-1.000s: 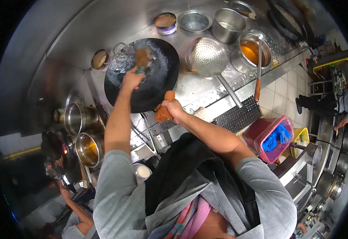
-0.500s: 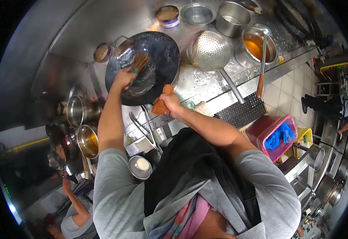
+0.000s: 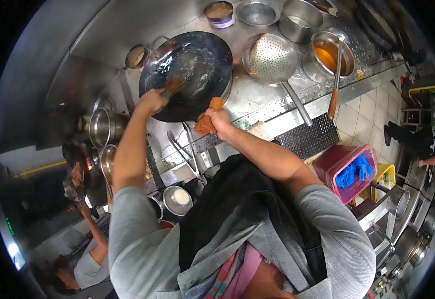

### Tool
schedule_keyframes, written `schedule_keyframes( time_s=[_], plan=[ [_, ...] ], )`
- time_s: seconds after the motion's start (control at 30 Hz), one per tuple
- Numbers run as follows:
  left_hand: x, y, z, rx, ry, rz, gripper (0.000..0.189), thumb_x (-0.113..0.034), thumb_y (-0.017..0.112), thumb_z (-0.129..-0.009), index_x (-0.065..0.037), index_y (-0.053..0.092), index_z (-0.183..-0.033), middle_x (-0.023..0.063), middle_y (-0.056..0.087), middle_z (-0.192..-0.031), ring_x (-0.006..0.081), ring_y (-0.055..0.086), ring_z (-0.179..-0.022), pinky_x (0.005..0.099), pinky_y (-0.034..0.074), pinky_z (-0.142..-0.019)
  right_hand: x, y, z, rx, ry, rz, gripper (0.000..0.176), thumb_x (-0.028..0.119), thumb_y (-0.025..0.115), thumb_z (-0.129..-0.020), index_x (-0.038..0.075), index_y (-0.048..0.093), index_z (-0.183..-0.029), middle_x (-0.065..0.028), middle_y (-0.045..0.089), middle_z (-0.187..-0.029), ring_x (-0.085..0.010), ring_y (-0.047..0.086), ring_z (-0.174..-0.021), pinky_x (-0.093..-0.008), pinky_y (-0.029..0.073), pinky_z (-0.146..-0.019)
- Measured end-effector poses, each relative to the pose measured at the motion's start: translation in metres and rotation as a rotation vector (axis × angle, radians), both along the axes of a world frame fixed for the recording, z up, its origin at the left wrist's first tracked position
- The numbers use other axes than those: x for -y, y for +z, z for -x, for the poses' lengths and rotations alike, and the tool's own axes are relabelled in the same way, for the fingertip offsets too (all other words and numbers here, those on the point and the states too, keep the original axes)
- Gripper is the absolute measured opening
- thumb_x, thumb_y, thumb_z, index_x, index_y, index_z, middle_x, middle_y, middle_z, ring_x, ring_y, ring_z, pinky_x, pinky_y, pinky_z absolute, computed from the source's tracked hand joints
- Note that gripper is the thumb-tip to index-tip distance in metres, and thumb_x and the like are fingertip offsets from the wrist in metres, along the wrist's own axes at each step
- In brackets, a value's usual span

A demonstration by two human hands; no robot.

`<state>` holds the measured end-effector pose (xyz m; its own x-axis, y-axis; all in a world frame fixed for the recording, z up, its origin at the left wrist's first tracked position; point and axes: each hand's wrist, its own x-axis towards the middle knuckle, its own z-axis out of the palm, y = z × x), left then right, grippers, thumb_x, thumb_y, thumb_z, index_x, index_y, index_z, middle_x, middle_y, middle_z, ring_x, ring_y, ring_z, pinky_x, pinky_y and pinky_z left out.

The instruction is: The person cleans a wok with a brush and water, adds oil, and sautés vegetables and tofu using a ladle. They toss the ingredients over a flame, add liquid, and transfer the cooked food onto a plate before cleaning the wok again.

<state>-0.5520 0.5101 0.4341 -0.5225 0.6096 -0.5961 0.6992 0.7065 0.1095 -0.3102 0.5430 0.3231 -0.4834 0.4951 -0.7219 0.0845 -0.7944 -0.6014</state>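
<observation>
A large black wok (image 3: 197, 65), wet inside, sits on the steel stove top. My left hand (image 3: 151, 101) is closed around the green-bound grip of a bamboo wok brush (image 3: 173, 85), its bristles against the near left part of the wok's inner wall. At the wok's near right rim, my right hand (image 3: 218, 121) clasps a folded orange-brown cloth (image 3: 206, 124). Whether a wok handle lies under that cloth is hidden. A pair of metal tongs (image 3: 185, 152) lies just below the wok.
Right of the wok rests a perforated strainer (image 3: 269, 57) with its handle over the counter edge. Beyond it, a ladle (image 3: 335, 89) leans in a pot of orange liquid (image 3: 329, 57). A red bin (image 3: 347, 172) stands at right. Another person's arm (image 3: 97, 236) shows at lower left.
My left hand has drawn the brush from the middle of the wok toward its near left side. My right hand keeps its hold on the cloth. The whole view has shifted slightly.
</observation>
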Motion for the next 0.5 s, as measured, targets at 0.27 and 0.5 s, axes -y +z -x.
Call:
schedule_keyframes(
  time_s=[0.27,0.5],
  plan=[
    [0.035,0.039,-0.095,0.217,-0.047,-0.032,0.064,-0.028,0.065,-0.072,-0.01,0.054,-0.132,0.0162,0.07,-0.089,0.0247,0.068,-0.069,0.0338,0.056,-0.066,-0.001,-0.001,0.001,-0.144,-0.081,-0.013,0.021,0.016,0.056,-0.082,-0.002,0.058,-0.093,-0.0137,0.065,-0.081,-0.0222,0.062,-0.057,-0.032,0.041,-0.034],
    [0.04,0.04,0.015,-0.408,-0.264,0.374,0.044,-0.024,0.058,-0.081,-0.021,0.059,-0.125,0.0117,0.065,-0.115,0.0317,0.062,-0.107,0.0394,0.049,-0.093,0.0,0.007,-0.003,-0.076,-0.089,-0.01,0.025,0.018,0.057,-0.083,-0.003,0.057,-0.097,-0.0137,0.065,-0.08,-0.0207,0.061,-0.056,-0.0305,0.041,-0.034]
  ],
)
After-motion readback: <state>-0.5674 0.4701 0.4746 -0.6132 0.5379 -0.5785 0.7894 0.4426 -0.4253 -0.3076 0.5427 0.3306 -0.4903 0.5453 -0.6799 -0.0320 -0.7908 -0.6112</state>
